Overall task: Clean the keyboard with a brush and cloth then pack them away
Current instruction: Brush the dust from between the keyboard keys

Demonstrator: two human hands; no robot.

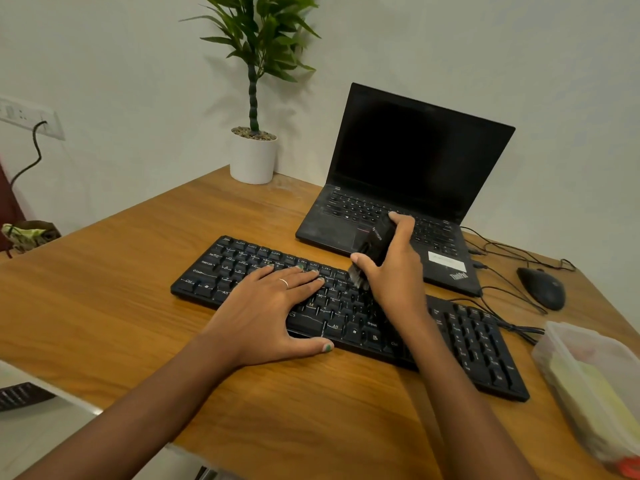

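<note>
A black full-size keyboard [478, 344] lies diagonally across the wooden desk [104, 306]. My left hand [273, 313] rests flat on its middle keys, fingers spread, thumb over the front edge. My right hand [394, 268] is closed around a black brush [375, 247], whose grey bristles touch the keys just right of my left fingertips. At the right edge stands a clear plastic box [595, 379] with a yellowish cloth folded inside it.
An open black laptop [408, 174] sits behind the keyboard. A black mouse [542, 287] and loose cables lie to its right. A potted plant [254, 154] stands at the back corner by the wall. The desk's edge runs along the lower left.
</note>
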